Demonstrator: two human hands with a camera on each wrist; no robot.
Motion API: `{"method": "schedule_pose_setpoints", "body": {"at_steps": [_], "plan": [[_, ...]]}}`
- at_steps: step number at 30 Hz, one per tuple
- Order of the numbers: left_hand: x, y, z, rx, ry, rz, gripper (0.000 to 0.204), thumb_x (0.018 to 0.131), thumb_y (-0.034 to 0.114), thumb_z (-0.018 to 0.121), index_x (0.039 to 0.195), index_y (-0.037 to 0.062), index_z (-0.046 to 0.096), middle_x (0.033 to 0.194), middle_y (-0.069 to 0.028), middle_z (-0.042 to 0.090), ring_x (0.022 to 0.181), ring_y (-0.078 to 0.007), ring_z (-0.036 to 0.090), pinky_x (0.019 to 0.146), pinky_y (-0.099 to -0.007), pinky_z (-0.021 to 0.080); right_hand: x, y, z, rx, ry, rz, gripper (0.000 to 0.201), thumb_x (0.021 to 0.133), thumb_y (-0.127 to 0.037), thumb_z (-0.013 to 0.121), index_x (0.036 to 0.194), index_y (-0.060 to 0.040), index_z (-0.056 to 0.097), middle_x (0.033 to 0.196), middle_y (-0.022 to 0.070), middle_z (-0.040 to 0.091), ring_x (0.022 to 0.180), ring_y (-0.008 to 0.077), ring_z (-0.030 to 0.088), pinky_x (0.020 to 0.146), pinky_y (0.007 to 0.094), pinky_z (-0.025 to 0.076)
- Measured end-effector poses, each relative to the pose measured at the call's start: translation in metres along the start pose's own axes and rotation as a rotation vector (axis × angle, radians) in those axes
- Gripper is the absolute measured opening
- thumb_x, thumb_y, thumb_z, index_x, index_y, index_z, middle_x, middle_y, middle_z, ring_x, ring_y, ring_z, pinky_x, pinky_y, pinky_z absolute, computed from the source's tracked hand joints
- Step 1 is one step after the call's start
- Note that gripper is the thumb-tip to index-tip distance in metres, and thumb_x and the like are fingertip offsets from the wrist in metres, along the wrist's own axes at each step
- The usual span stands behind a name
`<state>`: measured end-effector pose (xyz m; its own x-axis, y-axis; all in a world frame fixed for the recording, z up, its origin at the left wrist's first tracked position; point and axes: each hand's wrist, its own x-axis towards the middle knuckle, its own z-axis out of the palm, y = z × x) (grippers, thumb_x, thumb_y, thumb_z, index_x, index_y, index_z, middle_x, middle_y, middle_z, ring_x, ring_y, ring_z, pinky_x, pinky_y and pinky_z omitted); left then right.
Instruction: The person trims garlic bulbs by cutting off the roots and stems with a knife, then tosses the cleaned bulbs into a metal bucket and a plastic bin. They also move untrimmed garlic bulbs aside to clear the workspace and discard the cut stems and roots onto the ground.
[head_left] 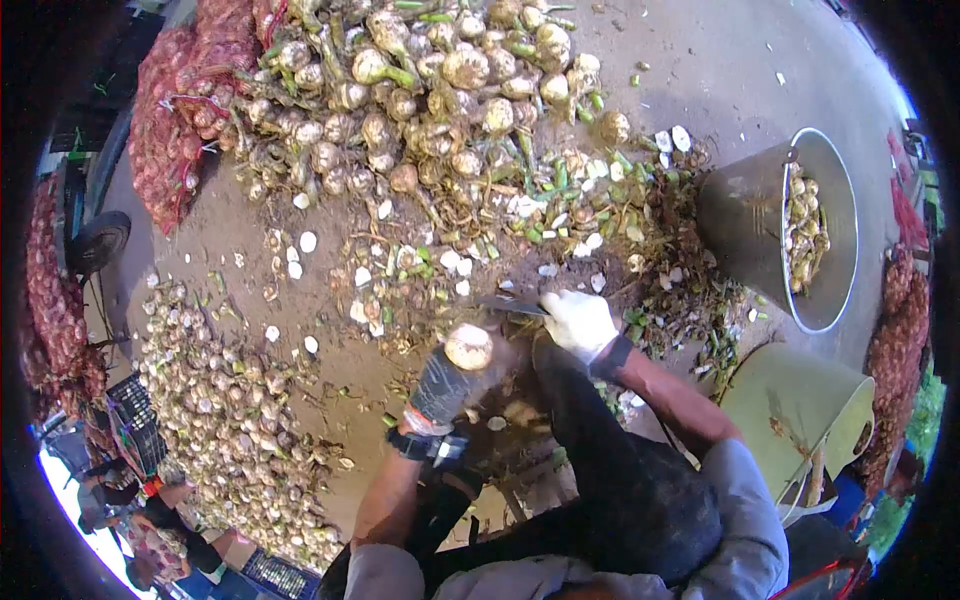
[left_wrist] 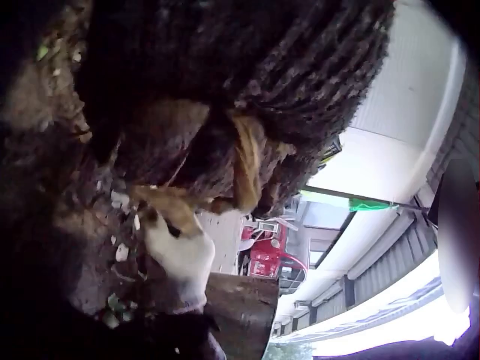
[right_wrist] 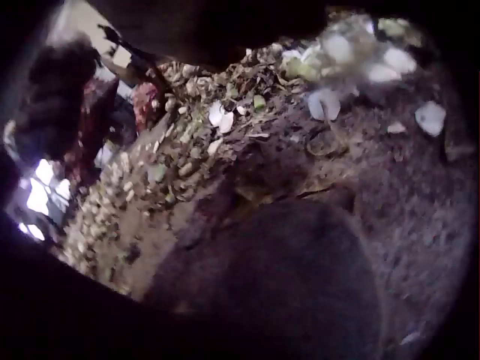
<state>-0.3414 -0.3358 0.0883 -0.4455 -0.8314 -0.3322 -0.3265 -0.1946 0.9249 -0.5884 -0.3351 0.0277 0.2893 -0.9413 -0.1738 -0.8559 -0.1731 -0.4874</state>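
Garlic bulb (head_left: 468,347), one: pale, round; held at the end of the left hand, beside the knife and apart from its blade.

Left hand (head_left: 443,388), grey glove: gripping the bulb; exact finger placement blurred.

Right hand (head_left: 580,322), white glove: curled round the handle end of a knife (head_left: 512,304), blade directed toward the left hand.

Untrimmed garlic pile (head_left: 400,110), stalks attached: on the floor (head_left: 690,60), ahead.

Trimmed-looking garlic heap (head_left: 225,400): on the floor, to the left.

Metal bucket (head_left: 745,200): tilted, garlic pieces inside; to the right.

Step, as judged: trimming bulbs. Best practice: seat the bulb firmly, fingertips behind the cutting line; cut close to the bulb in one controlled stroke without slicing cloves; keep the edge clear of the left glove; let scraps drop apart from finished bulbs.

Markings: dark patterning on the grey glove, illegible; no brand or label readable.
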Motion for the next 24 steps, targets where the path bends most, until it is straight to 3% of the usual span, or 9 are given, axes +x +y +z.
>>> {"method": "schedule_pose_setpoints", "body": {"at_steps": [2,3,4,5,8,9,16,19,24], "plan": [[0.026,0.000,-0.017,-0.080,0.172,-0.190,0.034,0.083,0.015,0.071,0.114,0.0041,0.060,0.101,-0.0081,0.069,0.091,-0.0165,0.066,0.079,-0.0313,0.054,-0.005,-0.004,-0.005,0.062,0.067,0.069,0.015,0.083,-0.022,0.059,0.082,-0.0074,0.056,0.074,0.0145,0.061,0.071,0.0356,0.063,0.060,0.0466,0.050],[0.047,0.011,-0.028,0.354,0.214,0.074,0.036,0.083,0.011,0.071,0.115,0.0041,0.059,0.101,-0.0084,0.069,0.094,-0.0158,0.065,0.078,-0.0314,0.055,-0.005,-0.004,-0.007,0.098,0.060,0.120,0.017,0.084,-0.024,0.059,0.082,-0.0070,0.056,0.075,0.0151,0.061,0.071,0.0359,0.063,0.060,0.0468,0.050],[0.071,0.027,-0.032,0.084,0.290,0.019,0.035,0.082,0.005,0.070,0.116,0.0042,0.059,0.105,-0.0089,0.068,0.096,-0.0182,0.066,0.078,-0.0310,0.055,-0.004,-0.004,-0.009,0.136,0.049,0.172,0.019,0.085,-0.025,0.060,0.082,-0.0065,0.056,0.076,0.0157,0.061,0.072,0.0362,0.063,0.061,0.0470,0.050],[0.101,0.011,-0.033,-0.180,0.379,0.303,0.038,0.080,0.002,0.071,0.116,0.0075,0.060,0.106,-0.0087,0.067,0.095,-0.0224,0.066,0.078,-0.0310,0.056,-0.003,0.001,0.002,0.153,0.033,0.207,0.021,0.084,-0.027,0.061,0.083,-0.0062,0.057,0.075,0.0169,0.062,0.070,0.0375,0.063,0.060,0.0475,0.049],[0.186,0.061,-0.058,0.761,0.490,0.629,0.045,0.066,0.007,0.076,0.109,0.0147,0.063,0.108,-0.0083,0.066,0.103,-0.0275,0.063,0.091,-0.0393,0.049,-0.003,0.010,0.025,0.252,0.097,0.274,0.022,0.083,-0.027,0.063,0.083,-0.0057,0.059,0.071,0.0164,0.063,0.068,0.0385,0.063,0.060,0.0473,0.050],[0.214,0.066,-0.061,0.930,0.505,0.754,0.034,0.073,0.010,0.071,0.106,0.0136,0.065,0.100,-0.0090,0.067,0.097,-0.0300,0.065,0.084,-0.0396,0.053,-0.004,0.013,0.032,0.260,0.123,0.275,0.022,0.082,-0.027,0.064,0.087,-0.0059,0.061,0.069,0.0180,0.064,0.067,0.0395,0.064,0.060,0.0477,0.051],[0.268,0.052,-0.039,1.423,0.447,0.368,0.023,0.082,0.009,0.055,0.103,0.0110,0.063,0.092,-0.0093,0.067,0.084,-0.0266,0.066,0.069,-0.0405,0.052,-0.004,0.007,0.018,0.356,0.166,0.356,0.020,0.083,-0.026,0.065,0.093,-0.0082,0.064,0.073,0.0199,0.065,0.071,0.0394,0.064,0.062,0.0476,0.051],[0.245,0.028,-0.041,1.232,0.507,0.395,0.019,0.083,0.007,0.056,0.101,0.0052,0.061,0.074,-0.0151,0.066,0.072,-0.0293,0.067,0.063,-0.0419,0.053,-0.005,0.014,0.013,0.369,0.205,0.325,0.023,0.084,-0.027,0.065,0.095,-0.0075,0.065,0.075,0.0197,0.066,0.072,0.0386,0.065,0.064,0.0458,0.051],[0.175,-0.008,-0.064,0.750,0.478,0.077,0.047,0.077,0.014,0.072,0.122,0.0074,0.059,0.099,-0.0133,0.068,0.094,-0.0275,0.067,0.080,-0.0366,0.053,0.001,0.028,0.017,0.520,0.116,0.401,0.026,0.085,-0.028,0.063,0.096,-0.0043,0.064,0.079,0.0203,0.067,0.075,0.0371,0.065,0.069,0.0436,0.052]]}}
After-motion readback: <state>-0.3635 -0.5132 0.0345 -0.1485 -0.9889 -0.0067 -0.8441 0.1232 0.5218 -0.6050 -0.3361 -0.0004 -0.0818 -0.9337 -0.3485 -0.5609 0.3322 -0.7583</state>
